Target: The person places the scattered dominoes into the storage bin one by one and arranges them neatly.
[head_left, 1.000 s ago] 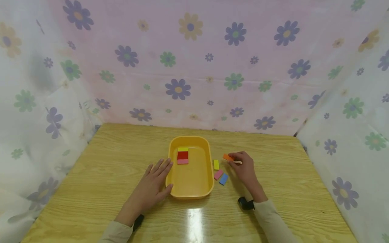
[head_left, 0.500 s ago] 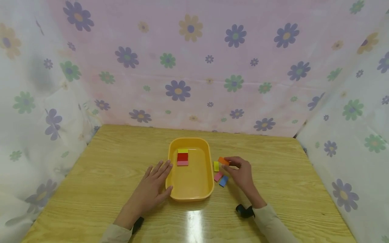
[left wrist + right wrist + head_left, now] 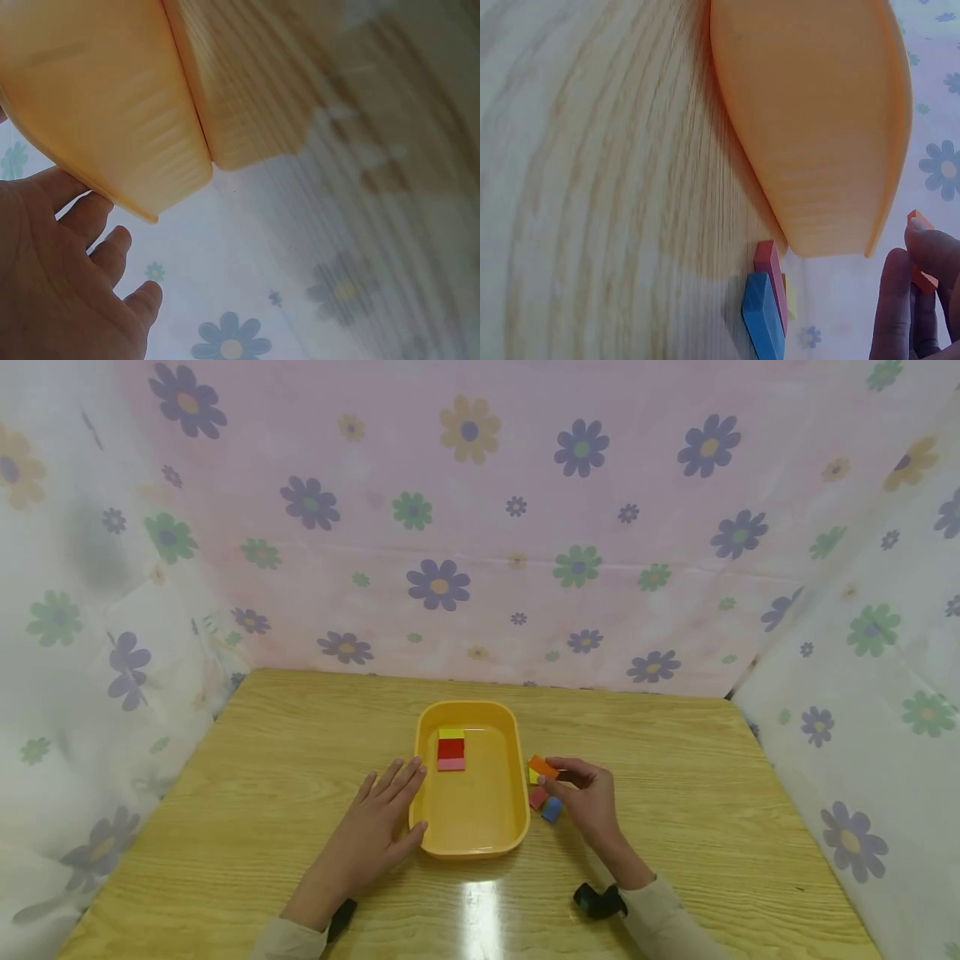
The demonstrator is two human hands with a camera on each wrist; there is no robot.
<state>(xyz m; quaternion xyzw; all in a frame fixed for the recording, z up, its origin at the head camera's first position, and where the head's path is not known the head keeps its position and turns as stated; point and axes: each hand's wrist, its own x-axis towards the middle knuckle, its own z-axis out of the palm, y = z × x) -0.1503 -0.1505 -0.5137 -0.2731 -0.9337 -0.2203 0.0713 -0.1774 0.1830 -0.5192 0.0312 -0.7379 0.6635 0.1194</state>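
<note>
My right hand (image 3: 588, 802) pinches an orange block (image 3: 543, 767) between thumb and fingers, raised beside the right wall of the yellow tray (image 3: 468, 847). Below it on the table lie a yellow block (image 3: 533, 777), partly covered by the orange one, a pink block (image 3: 537, 797) and a blue block (image 3: 763, 311). With fingers spread, my left hand (image 3: 375, 827) rests against the tray's left rim; in the left wrist view its fingertips (image 3: 97, 210) touch the outer edge. Inside the tray, a yellow block (image 3: 452, 734), a red block (image 3: 452, 748) and a pink block (image 3: 452, 764) sit in a column.
The wooden table (image 3: 712, 810) extends to both sides of the tray. Flowered cloth (image 3: 480, 527) hangs behind it and along the left and right sides. A black device (image 3: 600, 902) is strapped at my right wrist.
My right hand has carried the orange block left and toward me, from right of the loose blocks to over the yellow one. The left hand stays on the tray rim.
</note>
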